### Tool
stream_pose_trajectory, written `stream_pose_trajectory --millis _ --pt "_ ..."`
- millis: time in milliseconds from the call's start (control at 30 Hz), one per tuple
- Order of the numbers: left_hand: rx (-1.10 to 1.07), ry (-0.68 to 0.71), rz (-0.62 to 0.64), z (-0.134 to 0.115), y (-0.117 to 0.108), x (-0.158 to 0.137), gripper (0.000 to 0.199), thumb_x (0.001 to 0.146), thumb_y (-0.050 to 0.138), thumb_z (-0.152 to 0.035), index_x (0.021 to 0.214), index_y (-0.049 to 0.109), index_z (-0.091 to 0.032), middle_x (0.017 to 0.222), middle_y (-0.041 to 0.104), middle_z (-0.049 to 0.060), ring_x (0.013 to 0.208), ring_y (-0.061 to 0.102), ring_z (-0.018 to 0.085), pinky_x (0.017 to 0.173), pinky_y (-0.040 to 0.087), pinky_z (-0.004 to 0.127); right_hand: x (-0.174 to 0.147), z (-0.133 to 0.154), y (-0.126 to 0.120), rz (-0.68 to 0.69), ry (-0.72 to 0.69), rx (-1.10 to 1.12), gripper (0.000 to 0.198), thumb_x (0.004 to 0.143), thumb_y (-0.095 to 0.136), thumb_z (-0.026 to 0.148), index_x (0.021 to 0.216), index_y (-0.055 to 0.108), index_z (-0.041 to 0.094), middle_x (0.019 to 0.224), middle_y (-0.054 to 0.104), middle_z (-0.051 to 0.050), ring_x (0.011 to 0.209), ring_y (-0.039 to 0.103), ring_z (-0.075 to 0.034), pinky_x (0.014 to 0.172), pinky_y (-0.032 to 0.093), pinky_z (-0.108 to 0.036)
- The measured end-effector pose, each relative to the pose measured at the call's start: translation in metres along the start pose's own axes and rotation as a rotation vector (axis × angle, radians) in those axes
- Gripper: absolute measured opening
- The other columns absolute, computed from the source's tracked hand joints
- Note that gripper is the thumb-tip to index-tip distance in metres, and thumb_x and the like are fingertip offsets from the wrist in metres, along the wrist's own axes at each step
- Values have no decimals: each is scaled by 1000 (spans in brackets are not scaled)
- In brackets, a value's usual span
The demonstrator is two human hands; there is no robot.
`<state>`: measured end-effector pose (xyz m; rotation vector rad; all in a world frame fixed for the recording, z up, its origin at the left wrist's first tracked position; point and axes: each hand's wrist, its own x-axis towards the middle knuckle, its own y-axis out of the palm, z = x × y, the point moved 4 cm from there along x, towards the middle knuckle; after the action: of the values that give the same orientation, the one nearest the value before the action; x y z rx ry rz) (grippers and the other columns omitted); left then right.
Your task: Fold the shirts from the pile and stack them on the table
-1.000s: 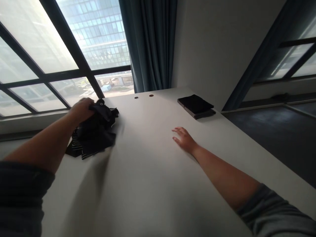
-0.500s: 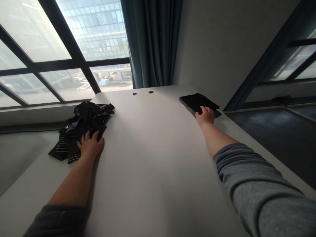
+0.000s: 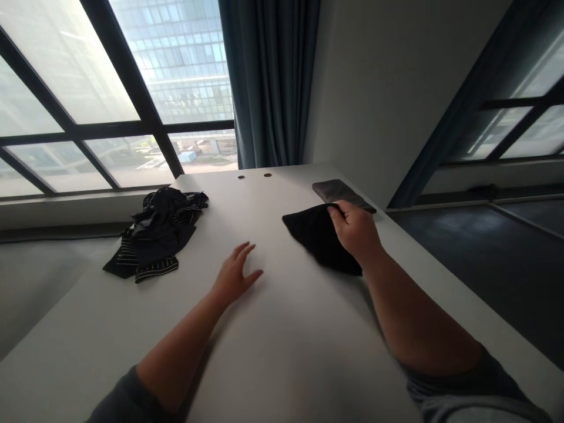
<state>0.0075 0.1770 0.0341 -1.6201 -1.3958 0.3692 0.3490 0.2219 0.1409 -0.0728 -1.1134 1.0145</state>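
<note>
While my right hand pinches the black cloth and my left hand rests open and empty on the table, I think the cloth could slip out.

Head-worn view, downward over table

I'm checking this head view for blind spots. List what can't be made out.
- Black cloth: its right part is hidden under the right hand.
- Grey item behind it: too dim to tell what it is.
- Striped heap: crumpled, so the number of pieces is unclear.
- Left hand: palm faces down, contact with the table uncertain.
</note>
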Motion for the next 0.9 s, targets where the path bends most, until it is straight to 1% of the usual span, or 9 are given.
stream_pose_trajectory --millis 133,267,333,400,500,567,633,733,900 --pt "-247 90 51 -69 15 -26 101 82 83 -47 165 28 -33 171 24 14 150 43 37 119 46 51 -15 16 10 193 213 353 38 100 52 54 88 70 22 76 72 -3 74 68 -24 71 53 -33" --pt "-209 -84 44 -69 13 -47 58 88 75 -37 144 59 -31 161 38 13 135 58 34 111 53 51 -49 -13 49 403 403 312 26 96 56 40 82 68 21 79 75 -5 78 70 -25 76 56 -36" --pt "-56 -112 157 -61 17 -55 64 81 83 -38 141 63 -32 160 41 14 142 51 40 116 47 58 -65 -19 56 418 327 155 12 89 62 26 91 71 19 93 77 -9 89 71 -27 86 56 -40" --pt "112 -83 260 -57 24 -62 86 70 92 -40 149 57 -34 167 35 15 153 33 49 119 39 66 -78 -16 52 464 156 92 28 85 59 12 108 74 19 114 76 -12 105 70 -27 100 54 -42" --pt "256 23 250 -59 32 -63 82 79 85 -37 154 54 -35 173 28 11 159 20 47 123 31 66 -94 -4 38 769 -80 164 44 86 54 7 122 74 23 133 71 -9 124 66 -24 114 47 -42" --pt "287 107 224 -60 35 -59 65 86 75 -29 149 60 -34 171 35 7 159 26 41 126 28 61 -107 2 28 1003 -134 182 45 89 62 18 132 72 27 150 62 -7 139 57 -27 121 41 -43" --pt "263 160 231 -57 35 -53 51 91 67 -24 141 66 -32 162 50 6 155 37 35 128 28 57 -120 7 24 1147 -129 130 69 82 78 36 148 61 29 166 44 -8 154 40 -34 125 34 -49" --pt "150 174 229 -53 26 -45 34 98 56 -25 128 71 -28 137 71 5 138 58 28 126 31 53 -132 22 23 1168 -109 -5 106 61 95 37 158 51 31 171 34 -11 158 25 -45 126 29 -58" --pt "-202 -11 247 -57 -4 -46 30 101 51 -43 95 70 -20 83 72 3 80 68 21 80 54 35 -123 55 6 1163 -81 199 40 88 72 29 128 73 28 122 76 -7 113 71 -30 99 54 -40"
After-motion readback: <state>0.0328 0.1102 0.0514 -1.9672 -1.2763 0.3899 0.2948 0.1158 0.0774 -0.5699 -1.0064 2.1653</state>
